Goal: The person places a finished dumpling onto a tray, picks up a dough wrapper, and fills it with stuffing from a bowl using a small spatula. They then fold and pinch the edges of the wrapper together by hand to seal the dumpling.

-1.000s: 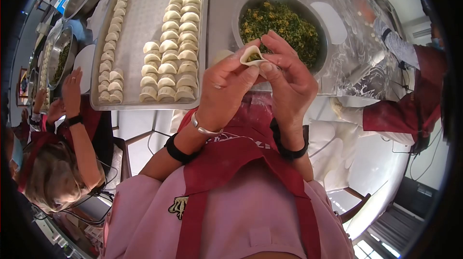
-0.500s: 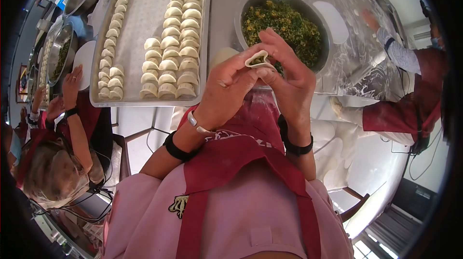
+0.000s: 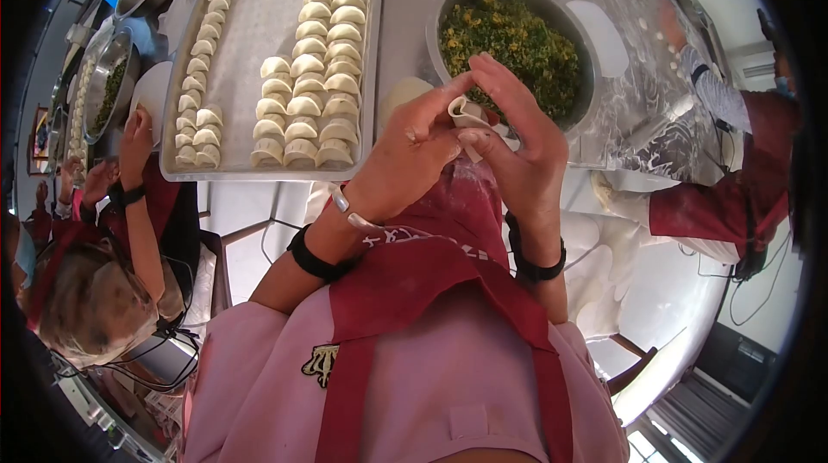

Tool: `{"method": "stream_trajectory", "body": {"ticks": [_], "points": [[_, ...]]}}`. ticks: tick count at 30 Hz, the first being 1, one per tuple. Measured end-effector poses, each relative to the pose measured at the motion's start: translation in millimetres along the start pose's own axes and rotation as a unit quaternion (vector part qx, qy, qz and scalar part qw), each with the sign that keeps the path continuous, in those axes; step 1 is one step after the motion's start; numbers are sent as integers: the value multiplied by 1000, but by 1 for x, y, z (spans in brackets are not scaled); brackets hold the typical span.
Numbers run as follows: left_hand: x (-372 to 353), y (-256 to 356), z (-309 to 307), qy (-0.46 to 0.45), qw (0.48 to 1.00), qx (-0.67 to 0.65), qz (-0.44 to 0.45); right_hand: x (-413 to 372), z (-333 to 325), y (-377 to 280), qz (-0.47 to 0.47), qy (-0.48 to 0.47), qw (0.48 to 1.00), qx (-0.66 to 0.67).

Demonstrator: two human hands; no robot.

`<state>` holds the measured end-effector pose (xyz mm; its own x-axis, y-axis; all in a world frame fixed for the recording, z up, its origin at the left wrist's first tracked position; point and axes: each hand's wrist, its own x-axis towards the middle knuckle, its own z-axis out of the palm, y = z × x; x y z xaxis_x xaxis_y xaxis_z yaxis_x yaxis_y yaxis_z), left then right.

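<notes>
Between both hands is a partly folded dumpling (image 3: 467,113), its dough edge curled over with a dark gap at the top. My left hand (image 3: 407,148) is closed round its left side, thumb and fingertips on the dough. My right hand (image 3: 524,140) pinches the other side with thumb and forefinger, the other fingers reaching up and over. Just beyond the hands stands a steel bowl (image 3: 590,88) of chopped green and yellow filling (image 3: 509,53). A round dough wrapper (image 3: 402,94) lies on the table, partly hidden behind my left hand.
A metal tray (image 3: 250,49) at the left bears rows of folded dumplings (image 3: 304,105). White plates (image 3: 599,38) lie beside the bowl. Flour streaks the steel table (image 3: 660,118) at right. Co-workers stand at both sides, one hand (image 3: 135,140) near the tray's left edge.
The dumpling's opening has narrowed and its edge has turned over between my fingers. Both hands have shifted slightly. The co-worker's hand at left has changed its pose.
</notes>
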<state>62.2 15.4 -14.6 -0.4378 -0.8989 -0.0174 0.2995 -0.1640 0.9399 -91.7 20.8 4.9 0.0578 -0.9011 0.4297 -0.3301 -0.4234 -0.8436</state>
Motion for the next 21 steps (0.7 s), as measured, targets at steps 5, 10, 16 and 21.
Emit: {"method": "stream_trajectory", "body": {"ticks": [5, 10, 16, 21], "points": [[-2, 0, -2, -9, 1000, 26, 8, -2, 0, 17, -19, -25, 997, 76], [-2, 1, 0, 12, 1000, 4, -3, -7, 10, 23, -54, 17, 996, 62], [-5, 4, 8, 84, 996, -31, 12, -5, 16, 14, 4, 53, 996, 76], [-10, -3, 3, 79, 988, 119, 62, -5, 19, 18, -73, 51, 996, 6]]}}
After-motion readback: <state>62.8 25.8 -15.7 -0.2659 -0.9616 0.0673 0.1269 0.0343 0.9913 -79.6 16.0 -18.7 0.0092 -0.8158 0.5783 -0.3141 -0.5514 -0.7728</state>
